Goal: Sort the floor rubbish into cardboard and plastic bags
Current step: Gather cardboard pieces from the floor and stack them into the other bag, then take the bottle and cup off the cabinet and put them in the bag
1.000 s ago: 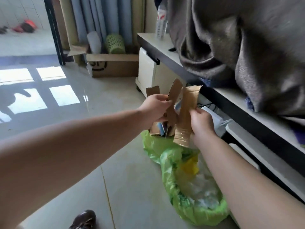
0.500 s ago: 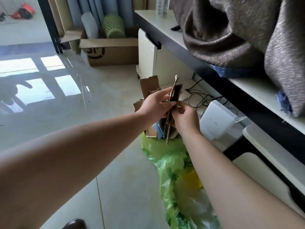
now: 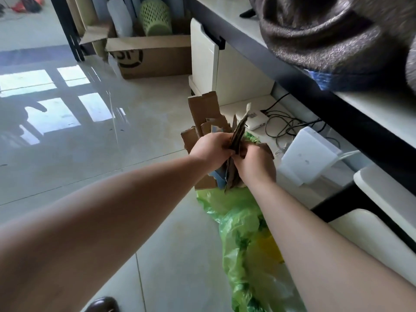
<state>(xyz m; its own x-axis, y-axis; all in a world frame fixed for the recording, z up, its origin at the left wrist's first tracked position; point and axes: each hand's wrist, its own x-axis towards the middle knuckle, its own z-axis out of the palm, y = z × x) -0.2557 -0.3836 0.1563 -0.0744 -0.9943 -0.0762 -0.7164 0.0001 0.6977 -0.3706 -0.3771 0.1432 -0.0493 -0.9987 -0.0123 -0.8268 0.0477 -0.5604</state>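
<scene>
My left hand [image 3: 211, 149] and my right hand [image 3: 255, 164] press together on a bundle of torn brown cardboard pieces [image 3: 237, 137], held edge-on above the floor. More cardboard scraps [image 3: 203, 111] stick up behind my left hand, with a bit of blue paper among them. Directly below lies a green plastic bag [image 3: 240, 224] on the tiles, with something yellow and crumpled clear plastic inside. The bundle's lower end hangs just over the bag's near-side opening.
A large open cardboard box [image 3: 155, 56] stands by the far wall beside a green perforated basket [image 3: 155, 18]. A white cabinet [image 3: 209, 64], white devices [image 3: 308, 158] and cables sit under the desk [image 3: 337, 91] at right. A grey blanket [image 3: 326, 34] lies on the desk. My shoe [image 3: 101, 305] shows below.
The two strips held apart a second ago are now pressed flat together between both hands. The bundle has dropped lower toward the green bag, and my view has tilted down.
</scene>
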